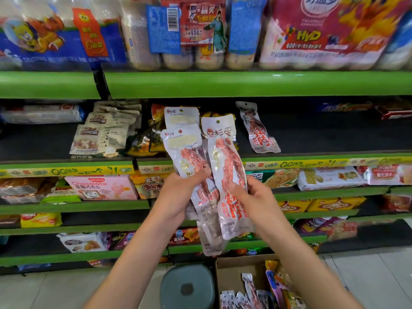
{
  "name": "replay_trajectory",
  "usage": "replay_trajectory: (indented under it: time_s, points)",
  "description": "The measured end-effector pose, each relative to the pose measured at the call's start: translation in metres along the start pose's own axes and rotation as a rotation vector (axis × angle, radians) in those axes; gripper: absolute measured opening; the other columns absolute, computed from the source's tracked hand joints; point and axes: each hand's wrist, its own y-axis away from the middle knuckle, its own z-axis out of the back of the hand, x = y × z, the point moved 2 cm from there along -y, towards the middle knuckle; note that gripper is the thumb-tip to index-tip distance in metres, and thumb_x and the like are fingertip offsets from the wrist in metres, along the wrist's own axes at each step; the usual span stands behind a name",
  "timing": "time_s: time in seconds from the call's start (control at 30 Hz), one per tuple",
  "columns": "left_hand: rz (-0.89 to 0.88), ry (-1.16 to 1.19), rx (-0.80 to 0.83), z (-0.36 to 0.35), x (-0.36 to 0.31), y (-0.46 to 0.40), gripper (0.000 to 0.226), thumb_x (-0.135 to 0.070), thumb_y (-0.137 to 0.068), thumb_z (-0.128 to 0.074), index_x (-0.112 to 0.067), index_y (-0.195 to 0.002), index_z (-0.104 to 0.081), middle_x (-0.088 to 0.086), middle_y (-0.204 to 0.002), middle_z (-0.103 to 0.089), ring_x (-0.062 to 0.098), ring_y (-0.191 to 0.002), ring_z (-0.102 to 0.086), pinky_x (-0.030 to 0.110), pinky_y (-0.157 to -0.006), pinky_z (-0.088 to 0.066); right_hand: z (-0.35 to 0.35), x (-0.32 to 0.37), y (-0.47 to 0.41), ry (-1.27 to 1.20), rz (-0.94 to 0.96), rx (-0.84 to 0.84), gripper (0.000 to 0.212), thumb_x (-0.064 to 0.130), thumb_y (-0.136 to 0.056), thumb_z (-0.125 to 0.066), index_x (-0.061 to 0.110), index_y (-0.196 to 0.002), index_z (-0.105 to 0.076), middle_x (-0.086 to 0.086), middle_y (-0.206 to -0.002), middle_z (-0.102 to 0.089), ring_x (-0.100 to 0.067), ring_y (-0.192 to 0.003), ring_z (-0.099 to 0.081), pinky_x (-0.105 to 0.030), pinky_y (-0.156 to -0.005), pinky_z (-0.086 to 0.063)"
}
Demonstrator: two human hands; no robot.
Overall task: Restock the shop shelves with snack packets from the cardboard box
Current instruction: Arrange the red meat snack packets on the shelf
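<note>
Your left hand (178, 195) grips two snack packets (189, 157), right hand (252, 197) pinches a third (227, 166); stand each beside the lone packet (256, 130) on the shelf (312, 158), labels forward

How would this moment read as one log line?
left hand: holds snack packets | right hand: grips front packet | cardboard box: still stocked
</note>
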Motion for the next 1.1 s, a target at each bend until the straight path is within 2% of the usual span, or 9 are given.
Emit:
replay_trajectory:
  time_s: [0.07,0.23,0.33,0.4,0.57,0.67,0.83,0.93,1.1]
  points:
    - [0.003,-0.010,-0.011,-0.001,-0.004,-0.002,0.024,-0.028,-0.083,-0.080,-0.021,-0.105,-0.077,-0.004,-0.105,-0.078,0.014,-0.097,-0.075,0.035,-0.087,-0.053,0.016,0.005,-0.011,-0.026,-0.003,-0.055,0.012,0.035,-0.095,-0.064,0.037,-0.102,-0.073,0.006,-0.104,-0.077,-0.014,-0.095,-0.075,-0.040,-0.086,-0.056]
    - [0.025,0.019,-0.041,0.000,-0.006,-0.006,0.016,-0.023,-0.083,-0.079,-0.021,-0.098,-0.077,0.001,-0.099,-0.079,0.020,-0.088,-0.077,0.035,-0.072,-0.058,0.064,0.031,-0.075,0.146,0.035,-0.244,0.013,0.031,-0.094,-0.067,0.025,-0.106,-0.066,0.001,-0.104,-0.075,-0.016,-0.093,-0.072,-0.034,-0.084,-0.055]
    - [0.012,0.008,-0.012,0.000,-0.005,-0.003,0.018,-0.023,-0.081,-0.080,-0.023,-0.099,-0.078,0.002,-0.101,-0.079,0.021,-0.090,-0.077,0.033,-0.069,-0.059,0.084,0.053,-0.121,0.265,0.092,-0.353,0.005,0.027,-0.093,-0.067,0.022,-0.092,-0.064,0.001,-0.090,-0.072,-0.012,-0.076,-0.067,-0.020,-0.063,-0.052]
    - [0.016,0.009,-0.005,0.000,-0.004,-0.002,0.021,-0.024,-0.079,-0.081,-0.023,-0.099,-0.078,0.004,-0.102,-0.079,0.022,-0.090,-0.077,0.031,-0.065,-0.061,0.094,0.063,-0.151,0.373,0.086,-0.405,0.011,0.029,-0.096,-0.061,0.019,-0.093,-0.064,-0.006,-0.091,-0.072,-0.016,-0.072,-0.064,-0.023,-0.056,-0.045]
    - [0.026,-0.006,0.014,0.001,-0.004,0.003,0.011,-0.023,-0.082,-0.079,-0.030,-0.091,-0.080,0.004,-0.100,-0.079,0.024,-0.089,-0.077,0.030,-0.061,-0.061,0.112,0.066,-0.199,0.658,-0.008,-0.443,0.036,0.032,-0.101,-0.050,0.002,-0.119,-0.061,-0.023,-0.123,-0.065,-0.037,-0.111,-0.062,-0.032,-0.077,-0.041]
    - [0.019,0.003,0.006,0.003,-0.005,0.005,0.016,-0.022,-0.082,-0.079,-0.024,-0.098,-0.078,0.004,-0.099,-0.079,0.023,-0.087,-0.077,0.028,-0.060,-0.061,0.119,0.055,-0.208,0.752,-0.031,-0.431,0.037,0.029,-0.100,-0.050,0.001,-0.123,-0.057,-0.026,-0.128,-0.061,-0.041,-0.118,-0.059,-0.036,-0.086,-0.044]
    - [0.020,0.004,0.011,0.003,-0.005,0.006,0.027,-0.021,-0.082,-0.079,-0.018,-0.109,-0.074,0.005,-0.100,-0.079,0.023,-0.087,-0.077,0.028,-0.059,-0.060,0.129,0.037,-0.205,0.996,-0.082,-0.444,0.063,0.056,-0.101,-0.037,0.009,-0.141,-0.044,-0.023,-0.146,-0.046,-0.044,-0.133,-0.041,-0.048,-0.107,-0.036]
    - [0.020,0.000,0.026,0.000,-0.003,0.004,0.023,-0.021,-0.083,-0.079,-0.019,-0.105,-0.076,0.005,-0.100,-0.079,0.023,-0.088,-0.077,0.026,-0.060,-0.060,0.134,0.035,-0.202,1.041,-0.055,-0.413,0.061,0.056,-0.102,-0.034,0.017,-0.147,-0.042,-0.020,-0.150,-0.038,-0.044,-0.137,-0.034,-0.050,-0.109,-0.031]
    - [0.031,-0.025,0.059,-0.012,0.000,-0.002,0.024,-0.025,-0.083,-0.079,-0.021,-0.106,-0.076,0.004,-0.103,-0.079,0.022,-0.091,-0.077,0.033,-0.069,-0.061,0.135,0.040,-0.188,1.009,0.036,-0.431,0.047,0.042,-0.101,-0.045,0.018,-0.141,-0.051,-0.019,-0.151,-0.037,-0.044,-0.136,-0.032,-0.050,-0.110,-0.034]
